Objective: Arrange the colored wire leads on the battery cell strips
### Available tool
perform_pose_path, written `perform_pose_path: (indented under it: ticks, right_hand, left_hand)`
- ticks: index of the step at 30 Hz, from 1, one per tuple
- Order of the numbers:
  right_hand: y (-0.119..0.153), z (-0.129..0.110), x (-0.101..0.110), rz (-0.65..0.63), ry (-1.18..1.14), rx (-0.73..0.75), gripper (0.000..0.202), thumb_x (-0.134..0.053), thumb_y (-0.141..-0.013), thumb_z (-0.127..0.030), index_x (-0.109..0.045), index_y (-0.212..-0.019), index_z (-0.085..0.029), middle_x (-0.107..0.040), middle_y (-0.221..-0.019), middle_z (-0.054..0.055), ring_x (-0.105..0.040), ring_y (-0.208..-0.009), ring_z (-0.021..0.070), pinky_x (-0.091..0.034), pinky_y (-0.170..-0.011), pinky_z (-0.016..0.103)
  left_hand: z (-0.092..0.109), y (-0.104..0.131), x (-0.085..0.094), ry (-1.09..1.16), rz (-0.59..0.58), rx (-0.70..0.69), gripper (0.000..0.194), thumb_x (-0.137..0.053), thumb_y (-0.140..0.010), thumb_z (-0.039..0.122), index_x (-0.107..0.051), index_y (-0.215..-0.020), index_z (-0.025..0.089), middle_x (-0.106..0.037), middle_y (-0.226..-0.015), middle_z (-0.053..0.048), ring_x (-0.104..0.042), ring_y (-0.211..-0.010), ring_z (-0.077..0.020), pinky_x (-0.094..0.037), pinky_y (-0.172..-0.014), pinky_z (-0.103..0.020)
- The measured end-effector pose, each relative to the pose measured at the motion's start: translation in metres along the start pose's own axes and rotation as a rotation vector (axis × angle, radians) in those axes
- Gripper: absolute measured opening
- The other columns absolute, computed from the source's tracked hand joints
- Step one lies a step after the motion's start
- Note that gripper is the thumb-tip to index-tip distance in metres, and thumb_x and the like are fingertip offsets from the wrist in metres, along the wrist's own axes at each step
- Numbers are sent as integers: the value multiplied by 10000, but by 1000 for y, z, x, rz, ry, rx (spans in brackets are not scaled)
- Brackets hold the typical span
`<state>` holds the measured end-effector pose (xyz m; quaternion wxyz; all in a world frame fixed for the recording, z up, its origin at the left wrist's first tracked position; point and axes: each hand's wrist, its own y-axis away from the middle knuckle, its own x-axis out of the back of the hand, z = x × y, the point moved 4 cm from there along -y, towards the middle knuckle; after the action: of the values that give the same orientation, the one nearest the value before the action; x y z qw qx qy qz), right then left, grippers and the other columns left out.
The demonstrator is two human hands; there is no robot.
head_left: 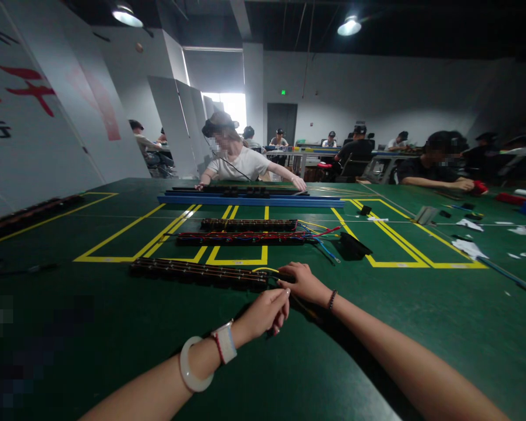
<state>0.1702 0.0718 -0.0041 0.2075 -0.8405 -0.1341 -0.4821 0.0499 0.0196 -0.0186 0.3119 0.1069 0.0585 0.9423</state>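
Note:
A long black strip with thin copper-coloured wires along it (pixel 201 273) lies on the green table in front of me. My right hand (pixel 305 285) is at its right end, fingers closed around the wires there; a yellow wire (pixel 265 269) runs in under the fingertips. Just below, my left hand (pixel 265 313) is closed in a pinch close to the right fingertips. What the left fingers hold is too small to make out. Farther back are a black strip with red and blue wires (pixel 245 238) and another dark strip (pixel 249 224).
Yellow tape rectangles (pixel 241 262) mark the green table (pixel 166 345). A black piece (pixel 354 245) lies right of the strips. Across the table, a person in a white shirt (pixel 241 164) handles long blue rails (pixel 249 200). White scraps (pixel 469 248) and another person (pixel 438 161) are at right.

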Motion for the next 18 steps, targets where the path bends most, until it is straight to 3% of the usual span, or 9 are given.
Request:
perform_pose_path:
  ticks: [7, 12, 18]
  right_hand:
    - [0, 4, -5, -28, -83, -2, 258, -447, -869, -317, -651, -874, -158, -650, -812, 40, -572, -710, 124, -372, -630, 207]
    - [5, -8, 0, 65, 60, 29, 194, -468, -864, -255, -609, -775, -155, -613, -757, 29, -539, -702, 116, -336, -619, 207]
    - [11, -28, 6, 59, 280, 64, 154, -452, -876, -213, -574, -798, -161, -580, -786, 25, -512, -740, 124, -298, -670, 243]
  left_hand:
    - [-5, -5, 2, 520, -33, 76, 444, -316, -825, 586, -451, -845, 163, -535, -619, 4, -528, -458, -103, -371, -443, -211]
    - [-6, -6, 2, 665, -77, 148, 405, -328, -861, 512, -457, -923, 133, -596, -815, -83, -595, -570, -124, -417, -521, -234]
    - [-8, -9, 2, 725, -96, 116, 351, -348, -884, 430, -453, -1035, 131, -590, -958, -123, -641, -711, -175, -415, -545, -235]
